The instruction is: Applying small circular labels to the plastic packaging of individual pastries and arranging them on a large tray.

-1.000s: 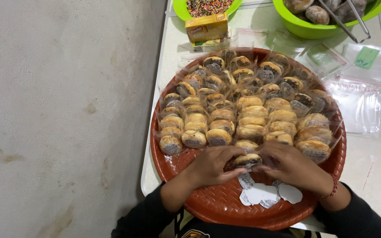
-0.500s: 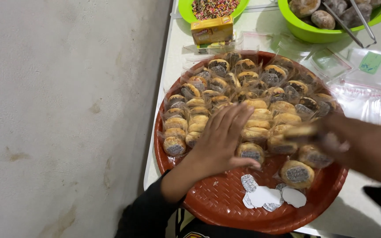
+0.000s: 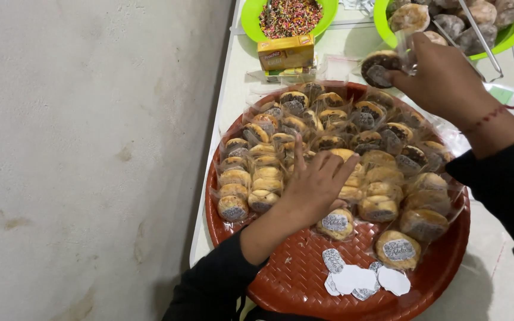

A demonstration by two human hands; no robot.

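A round red woven tray (image 3: 295, 279) holds several rows of pastries wrapped in clear plastic (image 3: 382, 142), some with round paper labels. My left hand (image 3: 316, 184) lies flat with fingers spread on the wrapped pastries in the middle of the tray. My right hand (image 3: 441, 80) is raised above the tray's far edge and grips one wrapped dark-topped pastry (image 3: 379, 66). Two labelled pastries (image 3: 335, 223) (image 3: 397, 248) lie apart at the near side. Loose paper labels (image 3: 358, 278) lie on the tray's near part.
The tray sits on a white table (image 3: 233, 95) beside a grey wall (image 3: 84, 148) on the left. At the far end stand a green bowl of sprinkles (image 3: 290, 16), a yellow box (image 3: 285, 52) and a green bowl of unwrapped pastries (image 3: 510, 30) with metal tongs (image 3: 480, 35).
My right hand rose from the tray's near side to its far edge and now holds a wrapped pastry. My left hand moved up and spread onto the middle rows.
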